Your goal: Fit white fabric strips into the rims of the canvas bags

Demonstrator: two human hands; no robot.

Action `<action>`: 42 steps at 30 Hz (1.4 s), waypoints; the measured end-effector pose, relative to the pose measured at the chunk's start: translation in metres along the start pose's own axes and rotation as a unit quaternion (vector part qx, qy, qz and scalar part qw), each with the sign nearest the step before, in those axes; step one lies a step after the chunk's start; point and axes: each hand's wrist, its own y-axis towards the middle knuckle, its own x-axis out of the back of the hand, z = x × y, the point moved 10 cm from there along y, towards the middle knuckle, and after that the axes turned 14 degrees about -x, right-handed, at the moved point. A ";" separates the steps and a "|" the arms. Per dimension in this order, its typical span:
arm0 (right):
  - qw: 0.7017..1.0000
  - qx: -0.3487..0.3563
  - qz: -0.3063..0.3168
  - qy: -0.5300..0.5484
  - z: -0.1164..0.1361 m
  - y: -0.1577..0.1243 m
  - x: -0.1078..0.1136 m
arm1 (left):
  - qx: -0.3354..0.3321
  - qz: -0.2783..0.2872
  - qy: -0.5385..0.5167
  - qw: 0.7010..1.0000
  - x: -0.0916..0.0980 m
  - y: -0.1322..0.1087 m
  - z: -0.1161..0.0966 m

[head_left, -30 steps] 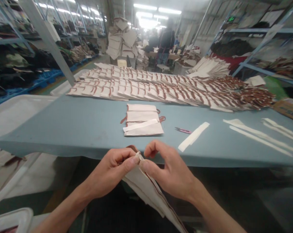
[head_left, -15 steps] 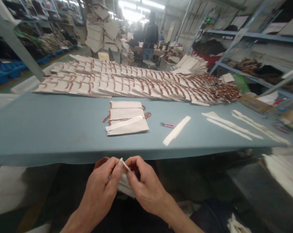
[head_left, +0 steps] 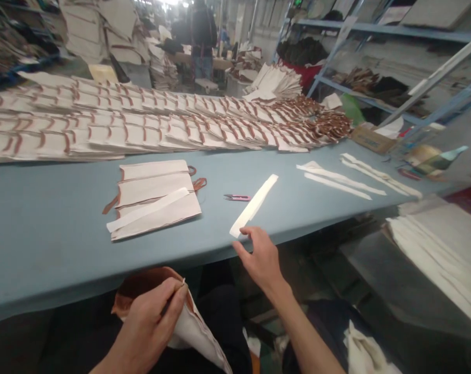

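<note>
My left hand pinches the edge of a cream cloth piece with brown lining, held below the table's front edge. Over that edge my right hand reaches out, thumb and fingers apart with nothing between them. Its fingertips are at the near end of a cream fabric strip lying slantwise on the table; whether they touch it I cannot tell. Thread snips with a pink handle lie left of the strip. Farther left are stacked cream pieces with brown ties, a pale strip across them.
Long overlapping rows of cream pieces with brown trim line the back of the blue-covered table. More strips and a cardboard box are at the right. A person stands in the background.
My right hand has let go of the cloth and moved up and right to the strip. My left hand keeps its hold. The view has turned to the right.
</note>
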 end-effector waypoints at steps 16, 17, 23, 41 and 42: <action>0.994 0.073 0.011 -0.081 -0.026 0.046 -0.020 | 0.043 0.045 0.040 0.997 -0.049 0.079 0.012; 0.995 0.069 0.011 -0.077 -0.027 0.047 -0.020 | 0.061 0.044 0.047 0.996 -0.051 0.084 0.016; 0.996 0.057 0.019 -0.059 -0.029 0.047 -0.020 | 0.093 0.109 0.046 0.989 -0.084 0.111 0.023; 0.999 -0.039 -0.005 -0.037 -0.010 0.025 -0.032 | 0.055 0.136 0.129 0.981 -0.091 0.105 0.024; 0.999 -0.041 -0.004 -0.035 -0.011 0.026 -0.031 | 0.049 0.147 0.136 0.978 -0.093 0.105 0.023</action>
